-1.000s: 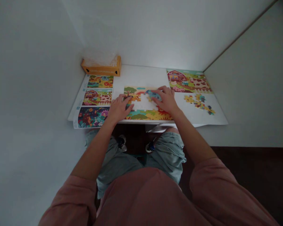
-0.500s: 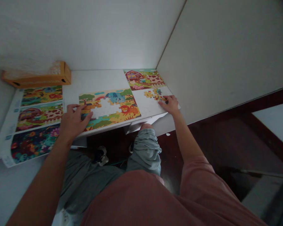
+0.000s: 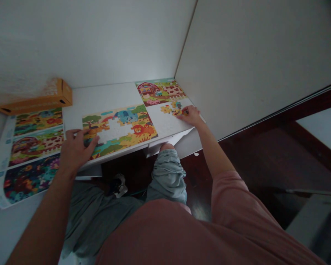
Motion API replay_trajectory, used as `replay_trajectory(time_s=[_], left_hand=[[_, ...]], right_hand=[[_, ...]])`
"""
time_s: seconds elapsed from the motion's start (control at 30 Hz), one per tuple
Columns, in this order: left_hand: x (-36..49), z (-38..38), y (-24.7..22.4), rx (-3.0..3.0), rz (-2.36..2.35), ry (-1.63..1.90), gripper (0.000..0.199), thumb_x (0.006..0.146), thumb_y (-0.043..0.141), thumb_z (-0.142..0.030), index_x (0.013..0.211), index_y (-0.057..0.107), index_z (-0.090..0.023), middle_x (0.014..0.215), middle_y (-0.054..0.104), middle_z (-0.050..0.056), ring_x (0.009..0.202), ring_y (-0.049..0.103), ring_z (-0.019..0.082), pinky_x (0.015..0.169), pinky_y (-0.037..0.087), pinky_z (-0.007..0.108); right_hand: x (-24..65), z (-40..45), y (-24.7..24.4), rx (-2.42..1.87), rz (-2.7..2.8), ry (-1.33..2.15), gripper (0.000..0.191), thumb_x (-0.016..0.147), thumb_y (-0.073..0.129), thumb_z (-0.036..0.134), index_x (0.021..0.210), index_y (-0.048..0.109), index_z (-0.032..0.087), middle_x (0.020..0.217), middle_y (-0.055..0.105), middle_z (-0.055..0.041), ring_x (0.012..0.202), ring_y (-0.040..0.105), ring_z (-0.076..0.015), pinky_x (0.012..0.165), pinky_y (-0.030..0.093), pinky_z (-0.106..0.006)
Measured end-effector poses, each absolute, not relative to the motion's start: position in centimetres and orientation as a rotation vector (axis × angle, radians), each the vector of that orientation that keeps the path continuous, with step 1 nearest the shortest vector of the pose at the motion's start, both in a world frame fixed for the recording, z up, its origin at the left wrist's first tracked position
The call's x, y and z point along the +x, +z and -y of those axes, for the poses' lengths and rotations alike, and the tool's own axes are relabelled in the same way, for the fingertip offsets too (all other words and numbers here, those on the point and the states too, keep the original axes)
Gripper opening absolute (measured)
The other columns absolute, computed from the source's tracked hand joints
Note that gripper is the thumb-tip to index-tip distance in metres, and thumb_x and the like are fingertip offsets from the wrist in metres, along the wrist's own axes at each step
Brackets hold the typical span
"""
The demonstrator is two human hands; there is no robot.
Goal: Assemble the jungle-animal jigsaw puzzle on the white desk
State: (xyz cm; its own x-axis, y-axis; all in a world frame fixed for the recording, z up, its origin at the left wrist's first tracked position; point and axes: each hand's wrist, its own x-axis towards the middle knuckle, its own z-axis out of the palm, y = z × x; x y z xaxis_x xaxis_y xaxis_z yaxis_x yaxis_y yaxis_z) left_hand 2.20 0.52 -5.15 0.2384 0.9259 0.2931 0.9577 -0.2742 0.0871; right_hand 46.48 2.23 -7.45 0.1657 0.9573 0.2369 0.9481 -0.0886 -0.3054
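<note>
A savanna jigsaw puzzle [image 3: 142,117] with an elephant, lions and trees lies on the white tabletop, its centre a bare gap with knobbed edges. My left hand [image 3: 77,149] rests open over the puzzle's left edge, fingers and thumb spread apart. To the right of the puzzle, several loose yellow and grey pieces [image 3: 168,109] lie in a small cluster. At that cluster's right side is my right hand [image 3: 191,116], thumb and forefinger curled around a small puzzle piece [image 3: 187,112]; its picture is too small to make out.
Behind the loose pieces lies a farm picture [image 3: 160,91] against the wall. A printed sheet [image 3: 34,156] with several scenes covers the table's left end, and an orange box [image 3: 44,100] with clear plastic stands behind it. My knee is below the table's front edge [image 3: 127,149].
The view has turned slightly, shifting the table leftward. My right hand has moved in closer over the loose pieces. My left hand stays at the puzzle's left edge.
</note>
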Motion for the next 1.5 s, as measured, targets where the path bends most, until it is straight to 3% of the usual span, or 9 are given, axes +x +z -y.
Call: replay_trajectory(time_s=[0.23, 0.5, 0.7, 0.93, 1.5], left_hand=[[1.9, -0.6, -5.2, -2.458, 1.845, -0.542, 0.045, 0.073, 0.032, -0.044, 0.112, 0.029, -0.022, 0.104, 0.030, 0.009, 0.096, 0.033, 0.026, 0.078, 0.029, 0.039], [1.2, -0.7, -5.5, -2.495, 1.906, -0.717, 0.036, 0.077, 0.027, -0.040, 0.108, 0.033, -0.023, 0.102, 0.034, 0.009, 0.095, 0.035, 0.024, 0.078, 0.028, 0.040], [0.6, -0.7, -5.7, -2.535, 1.958, -0.778, 0.035, 0.078, 0.024, -0.040, 0.108, 0.032, -0.024, 0.104, 0.034, 0.008, 0.097, 0.034, 0.023, 0.080, 0.026, 0.039], [0.4, -1.0, -6.0, -2.515, 1.952, -0.731, 0.034, 0.078, 0.025, -0.040, 0.109, 0.030, -0.025, 0.104, 0.032, 0.008, 0.096, 0.034, 0.023, 0.080, 0.027, 0.040], [0.5, -0.7, -5.9, -2.503, 1.981, -0.814, 0.030, 0.079, 0.023, -0.036, 0.105, 0.034, -0.027, 0.102, 0.036, 0.006, 0.095, 0.035, 0.021, 0.078, 0.028, 0.040]], right_hand=[[43.9, -2.4, -6.8, -1.724, 1.694, 0.248, 0.024, 0.068, 0.045, 0.037, 0.090, 0.038, 0.028, 0.085, 0.051, -0.0011, 0.075, 0.046, -0.0144, 0.073, 0.034, -0.033], [33.1, -4.5, -5.3, -1.129, 1.667, 0.669, 0.032, 0.064, 0.052, 0.031, 0.091, 0.036, 0.031, 0.090, 0.049, 0.0020, 0.078, 0.048, -0.0132, 0.069, 0.041, -0.029], [27.9, -5.8, -7.4, -1.163, 1.523, 0.826, 0.020, 0.068, 0.048, 0.033, 0.086, 0.040, 0.030, 0.073, 0.053, 0.0037, 0.066, 0.050, -0.0117, 0.063, 0.041, -0.028], [27.6, -5.2, -8.0, -1.216, 1.530, 0.789, 0.013, 0.068, 0.044, 0.037, 0.078, 0.048, 0.030, 0.076, 0.054, 0.0046, 0.068, 0.049, -0.0118, 0.058, 0.041, -0.027], [27.6, -5.1, -7.9, -1.228, 1.583, 0.776, 0.017, 0.072, 0.039, 0.040, 0.080, 0.050, 0.029, 0.080, 0.055, 0.0040, 0.073, 0.048, -0.0133, 0.068, 0.039, -0.029]])
